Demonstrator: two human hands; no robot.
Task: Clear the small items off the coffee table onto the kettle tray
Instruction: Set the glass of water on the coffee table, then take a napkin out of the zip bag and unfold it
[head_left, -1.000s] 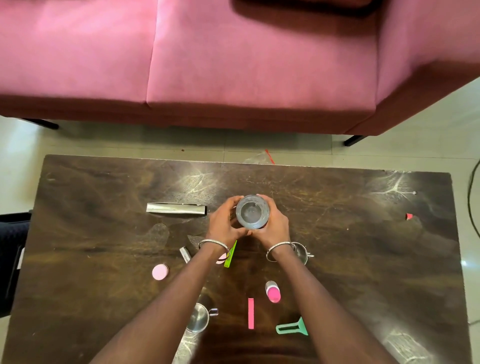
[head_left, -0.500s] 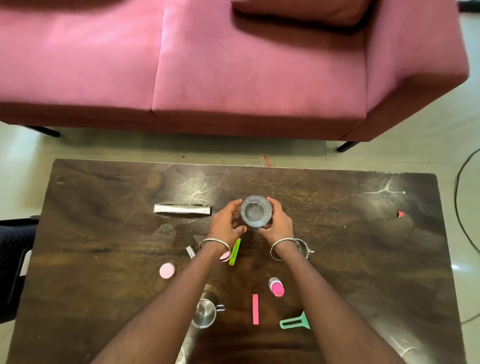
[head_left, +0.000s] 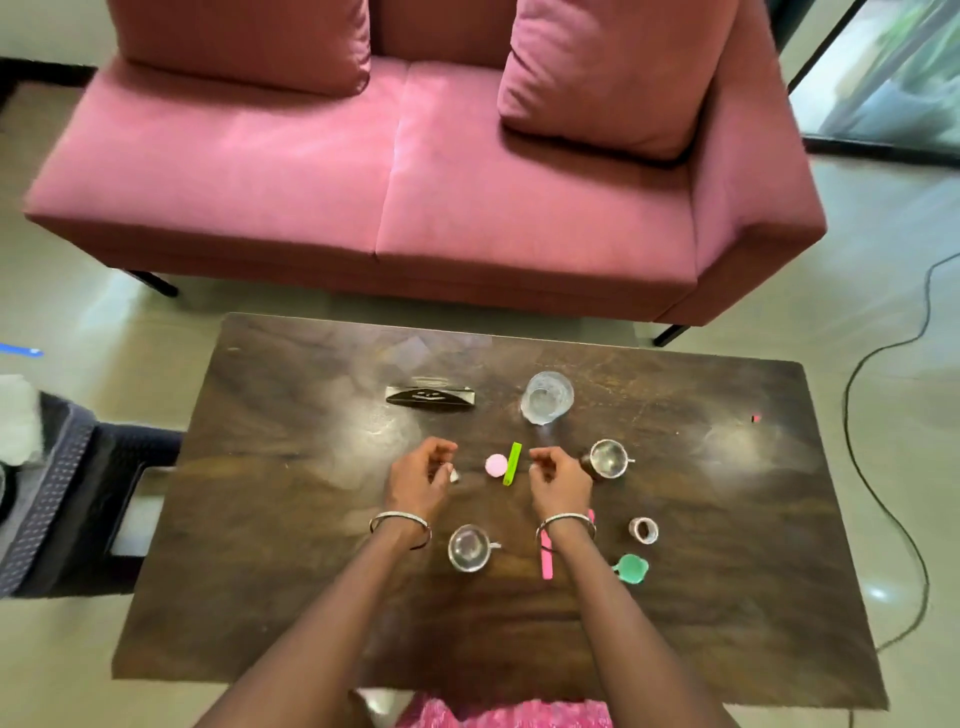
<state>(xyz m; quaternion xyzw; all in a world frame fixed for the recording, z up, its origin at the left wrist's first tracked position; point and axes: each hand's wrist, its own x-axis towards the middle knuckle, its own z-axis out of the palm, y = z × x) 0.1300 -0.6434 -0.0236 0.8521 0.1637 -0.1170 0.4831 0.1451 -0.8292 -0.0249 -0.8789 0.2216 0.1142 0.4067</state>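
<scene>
On the dark wooden coffee table (head_left: 727, 597) a clear glass (head_left: 546, 397) stands alone at the far middle. My left hand (head_left: 418, 475) and my right hand (head_left: 558, 478) hover nearer to me, fingers loosely curled and holding nothing. Between them lie a pink disc (head_left: 496, 465) and a green strip (head_left: 512, 463). A small silvery piece (head_left: 453, 475) sits at my left fingertips. One steel cup (head_left: 608, 458) is just right of my right hand, another steel cup (head_left: 469, 547) between my wrists. A pink strip (head_left: 546, 560) lies partly under my right wrist. No kettle tray is in view.
A flat dark packet (head_left: 430, 397) lies left of the glass. A small ring-shaped cap (head_left: 643, 530), a green piece (head_left: 631, 568) and a tiny red bit (head_left: 756, 418) lie to the right. A pink sofa (head_left: 467, 197) stands behind, a dark woven stool (head_left: 67, 493) at left, a cable (head_left: 883, 509) at right.
Both hands have let go of the glass and drawn back toward me. The glass now stands by itself. The camera has risen and shows more of the sofa.
</scene>
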